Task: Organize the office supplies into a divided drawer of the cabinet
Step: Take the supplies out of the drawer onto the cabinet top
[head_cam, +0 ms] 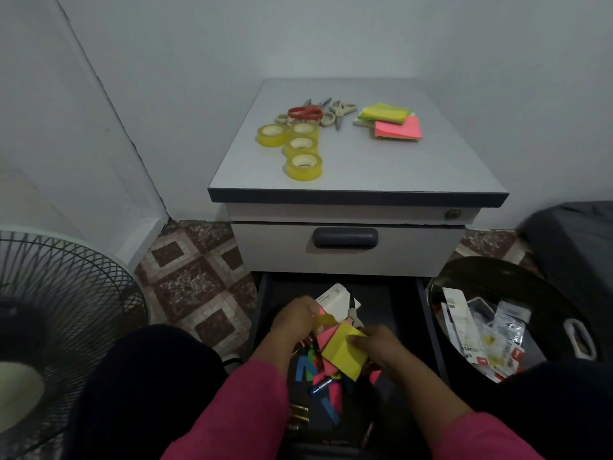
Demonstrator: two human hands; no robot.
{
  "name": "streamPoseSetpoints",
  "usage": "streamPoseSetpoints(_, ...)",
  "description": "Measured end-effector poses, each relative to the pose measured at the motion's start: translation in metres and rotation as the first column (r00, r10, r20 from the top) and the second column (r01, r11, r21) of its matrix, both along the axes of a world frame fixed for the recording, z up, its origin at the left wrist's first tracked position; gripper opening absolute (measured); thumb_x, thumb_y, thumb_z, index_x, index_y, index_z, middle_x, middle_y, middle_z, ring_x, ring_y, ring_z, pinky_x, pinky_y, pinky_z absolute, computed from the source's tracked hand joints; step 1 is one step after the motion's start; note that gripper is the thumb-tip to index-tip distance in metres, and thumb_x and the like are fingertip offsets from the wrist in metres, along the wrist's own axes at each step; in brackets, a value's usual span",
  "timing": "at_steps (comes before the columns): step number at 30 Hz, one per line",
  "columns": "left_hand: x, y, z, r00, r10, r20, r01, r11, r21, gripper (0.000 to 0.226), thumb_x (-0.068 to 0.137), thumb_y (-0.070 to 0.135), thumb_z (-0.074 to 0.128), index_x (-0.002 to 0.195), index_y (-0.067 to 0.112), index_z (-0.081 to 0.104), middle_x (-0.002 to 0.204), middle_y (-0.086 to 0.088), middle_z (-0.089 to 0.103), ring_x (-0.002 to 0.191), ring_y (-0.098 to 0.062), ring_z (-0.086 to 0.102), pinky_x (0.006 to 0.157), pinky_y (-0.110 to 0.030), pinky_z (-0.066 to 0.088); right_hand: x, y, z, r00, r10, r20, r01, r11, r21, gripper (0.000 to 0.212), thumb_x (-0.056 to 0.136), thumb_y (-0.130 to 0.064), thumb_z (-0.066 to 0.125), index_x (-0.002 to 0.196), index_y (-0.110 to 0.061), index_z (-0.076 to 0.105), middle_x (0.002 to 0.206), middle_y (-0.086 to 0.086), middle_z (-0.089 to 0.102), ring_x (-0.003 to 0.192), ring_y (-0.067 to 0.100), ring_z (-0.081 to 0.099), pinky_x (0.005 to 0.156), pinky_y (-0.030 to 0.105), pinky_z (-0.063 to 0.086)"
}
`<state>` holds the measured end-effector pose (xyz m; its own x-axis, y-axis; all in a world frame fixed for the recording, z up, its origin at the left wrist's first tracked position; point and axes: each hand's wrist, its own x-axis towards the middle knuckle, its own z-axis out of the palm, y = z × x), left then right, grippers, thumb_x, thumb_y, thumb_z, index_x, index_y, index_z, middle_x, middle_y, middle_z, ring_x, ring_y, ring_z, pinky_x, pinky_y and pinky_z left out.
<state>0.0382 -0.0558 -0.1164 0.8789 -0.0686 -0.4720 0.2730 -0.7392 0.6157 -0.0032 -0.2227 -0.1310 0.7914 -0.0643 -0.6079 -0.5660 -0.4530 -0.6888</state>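
Note:
The cabinet's bottom drawer is pulled open below me, dark inside, with a jumble of coloured paper strips, batteries and a white box. My right hand grips a pad of yellow and pink sticky notes over the drawer. My left hand is curled on a small yellow and pink slip at the pad's upper left. On the cabinet top lie several yellow tape rolls, scissors and stacked sticky notes.
A closed upper drawer with a dark handle sits above the open one. A black bin holding packaging stands to the right, a floor fan to the left. Walls close in behind the cabinet. My knees flank the drawer.

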Motion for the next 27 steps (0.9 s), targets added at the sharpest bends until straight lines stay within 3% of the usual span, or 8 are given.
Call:
streamPoseSetpoints(5,-0.016,-0.001,-0.006,0.987,-0.155,-0.045,0.16,0.977,0.143,0.032,0.1,0.017,0.039,0.122,0.009,0.06,0.123,-0.012,0.06,0.112,-0.027,0.056,0.088,-0.028,0.044,-0.005,-0.004,-0.006,0.999,0.051,0.011,-0.048,0.984,-0.169,0.028,0.09,-0.015,0.063,0.11,0.004,0.064,0.103,0.019,0.067,0.091,0.027,0.064,0.08,0.035,0.05)
streamPoseSetpoints(9,-0.023,-0.003,-0.018,0.967,-0.255,0.009,0.24,0.92,0.311,0.038,0.097,0.016,0.042,0.133,0.02,0.051,0.125,-0.011,0.058,0.113,-0.028,0.055,0.089,-0.034,0.046,-0.008,-0.007,-0.009,0.998,0.066,-0.014,-0.068,0.978,-0.196,0.032,0.093,-0.017,0.06,0.119,0.003,0.061,0.116,0.019,0.064,0.105,0.027,0.062,0.084,0.033,0.049)
streamPoseSetpoints(12,-0.022,-0.008,-0.023,0.903,-0.414,0.112,0.302,0.799,0.52,0.047,0.094,0.013,0.046,0.14,0.024,0.041,0.123,-0.013,0.056,0.114,-0.031,0.051,0.089,-0.036,0.045,-0.007,-0.009,-0.011,0.997,0.082,-0.013,-0.083,0.977,-0.198,0.035,0.093,-0.017,0.059,0.122,0.002,0.059,0.119,0.019,0.062,0.109,0.028,0.061,0.089,0.035,0.049)
streamPoseSetpoints(15,-0.02,-0.015,-0.028,0.837,-0.541,0.081,0.356,0.652,0.669,0.051,0.092,0.013,0.052,0.141,0.022,0.04,0.127,-0.015,0.052,0.118,-0.033,0.047,0.094,-0.037,0.041,-0.006,-0.009,-0.014,0.996,0.084,-0.023,-0.087,0.977,-0.197,0.036,0.093,-0.018,0.058,0.123,0.001,0.058,0.119,0.019,0.062,0.11,0.028,0.06,0.091,0.036,0.049)
streamPoseSetpoints(18,-0.021,-0.02,-0.034,0.825,-0.562,0.06,0.348,0.59,0.729,0.049,0.092,0.012,0.05,0.14,0.018,0.041,0.127,-0.015,0.052,0.117,-0.033,0.048,0.095,-0.038,0.039,-0.005,-0.01,-0.019,0.996,0.087,-0.03,-0.091,0.975,-0.203,0.035,0.093,-0.018,0.058,0.122,0.001,0.059,0.119,0.018,0.062,0.109,0.028,0.06,0.089,0.033,0.048)
streamPoseSetpoints(24,-0.018,-0.029,-0.04,0.826,-0.556,0.095,0.319,0.598,0.735,0.036,0.091,0.005,0.043,0.127,0.011,0.05,0.122,-0.016,0.056,0.111,-0.033,0.052,0.089,-0.039,0.042,0.003,-0.011,-0.025,0.994,0.069,-0.087,-0.088,0.968,-0.236,0.022,0.093,-0.009,0.05,0.109,0.0,0.062,0.113,0.02,0.061,0.106,0.029,0.059,0.088,0.035,0.048)
streamPoseSetpoints(27,-0.018,-0.026,-0.038,0.83,-0.547,0.108,0.308,0.611,0.729,0.036,0.089,0.007,0.051,0.125,0.013,0.052,0.118,-0.014,0.059,0.109,-0.032,0.053,0.087,-0.038,0.043,0.005,-0.011,-0.025,0.995,0.034,-0.091,-0.054,0.974,-0.218,0.028,0.094,-0.006,0.049,0.116,0.009,0.058,0.121,0.024,0.059,0.113,0.033,0.057,0.087,0.036,0.047)
